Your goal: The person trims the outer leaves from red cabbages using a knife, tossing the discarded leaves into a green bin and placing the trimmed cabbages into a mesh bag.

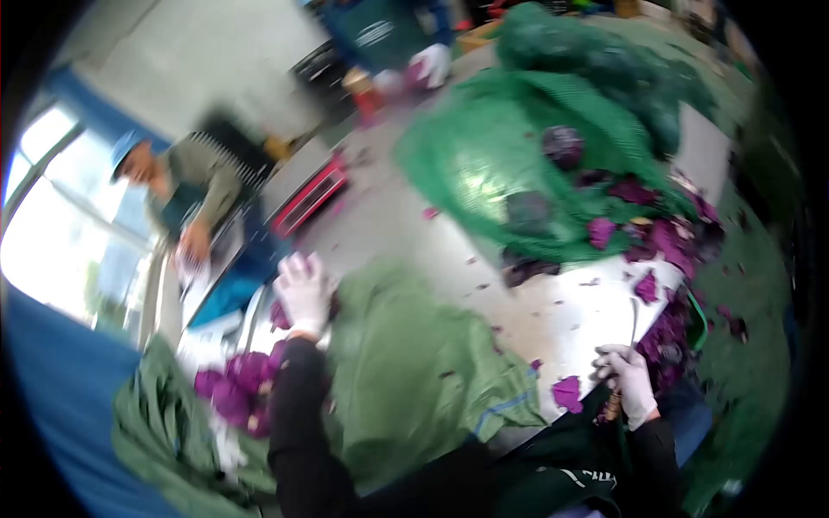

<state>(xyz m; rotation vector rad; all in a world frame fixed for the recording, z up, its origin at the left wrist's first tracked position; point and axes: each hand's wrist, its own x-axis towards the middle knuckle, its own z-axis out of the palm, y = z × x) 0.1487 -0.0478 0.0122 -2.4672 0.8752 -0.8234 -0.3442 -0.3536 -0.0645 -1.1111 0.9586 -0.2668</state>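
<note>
My left hand (302,295), in a white glove, reaches out with its fingers spread, at the edge of a green mesh sack (393,371). Purple shows just beside and below that hand, perhaps a cabbage, mostly hidden. Nearer to me, peeled red cabbages (246,380) are heaped left of my forearm. My right hand (630,384), also gloved, is closed around the handle of a knife (635,319) whose thin blade points up and away. A torn red cabbage leaf (567,394) lies on the metal table (518,324) left of it.
An open green net bag (466,147) holds unpeeled red cabbage (563,147), with a fuller bag (587,56) behind. Leaf scraps (665,337) fill a green-rimmed container at right. A red-edged scale (311,194) stands ahead. Co-workers are at left (194,186) and at the far end (376,34).
</note>
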